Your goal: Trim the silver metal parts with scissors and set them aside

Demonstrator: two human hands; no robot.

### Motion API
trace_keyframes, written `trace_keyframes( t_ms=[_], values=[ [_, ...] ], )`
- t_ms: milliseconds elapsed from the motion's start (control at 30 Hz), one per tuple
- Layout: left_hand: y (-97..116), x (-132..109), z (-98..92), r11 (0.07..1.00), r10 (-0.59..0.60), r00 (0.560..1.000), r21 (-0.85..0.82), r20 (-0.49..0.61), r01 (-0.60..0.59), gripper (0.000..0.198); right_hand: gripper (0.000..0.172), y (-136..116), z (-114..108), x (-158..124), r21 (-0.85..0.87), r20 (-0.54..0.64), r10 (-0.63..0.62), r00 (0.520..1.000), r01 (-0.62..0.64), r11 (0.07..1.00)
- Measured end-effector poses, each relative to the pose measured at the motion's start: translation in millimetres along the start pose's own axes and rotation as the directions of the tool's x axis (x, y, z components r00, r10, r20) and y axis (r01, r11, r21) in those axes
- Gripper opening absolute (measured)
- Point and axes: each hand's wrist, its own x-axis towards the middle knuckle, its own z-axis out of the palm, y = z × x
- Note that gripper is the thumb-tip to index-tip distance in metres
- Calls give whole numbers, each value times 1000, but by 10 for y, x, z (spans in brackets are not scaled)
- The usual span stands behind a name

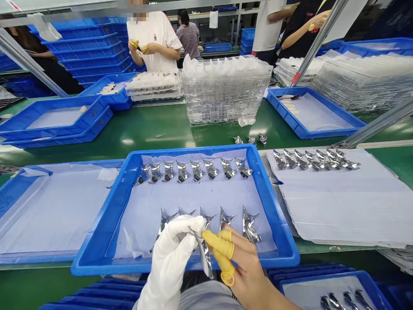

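Observation:
My left hand [169, 254], in a white glove, and my right hand [240, 267], with yellow finger cots, both pinch a shiny silver foil-like metal part [204, 254] above the near edge of a blue plastic tray [193, 150]. The tray is lined with pale blue sheet. Several similar silver parts [193, 170] stand in a far row on the lining. A shorter row of them [230, 221] lies close behind my fingers, and my left hand hides part of it.
A white corrugated sheet [335, 202] with a row of silver parts lies to the right, and a lined blue tray [48, 211] lies to the left. Beyond them are a stack of clear plastic trays [226, 90], more blue trays, a green workbench [148, 129] and co-workers.

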Motion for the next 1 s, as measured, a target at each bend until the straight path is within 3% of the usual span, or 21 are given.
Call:
trace_keyframes(
  t_ms=[200,367,533,633,733,867,1000],
  values=[
    [-4,14,30,1000,27,1000,10,-3,-27,11,41,29,46,19,-13,-35,58,998,-58,998],
    [-3,5,38,988,115,993,102,1,-114,16,29,192,114,-93,150,-106,258,960,-241,959],
    [13,-40,83,968,196,976,178,-93,-177,25,20,353,151,-182,284,-84,388,918,-351,892],
    [17,-29,119,981,144,969,153,-198,-115,22,24,354,147,-196,262,-52,333,941,-309,914],
    [9,27,137,998,-26,967,57,-254,41,25,27,302,130,-193,186,-55,191,980,-178,966],
    [5,91,138,978,-208,945,-69,-251,197,39,11,208,87,-194,-26,-86,19,996,-21,999],
    [15,110,143,965,-260,941,-53,-215,255,42,24,148,28,-219,-215,-70,-134,989,116,970]
  ],
)
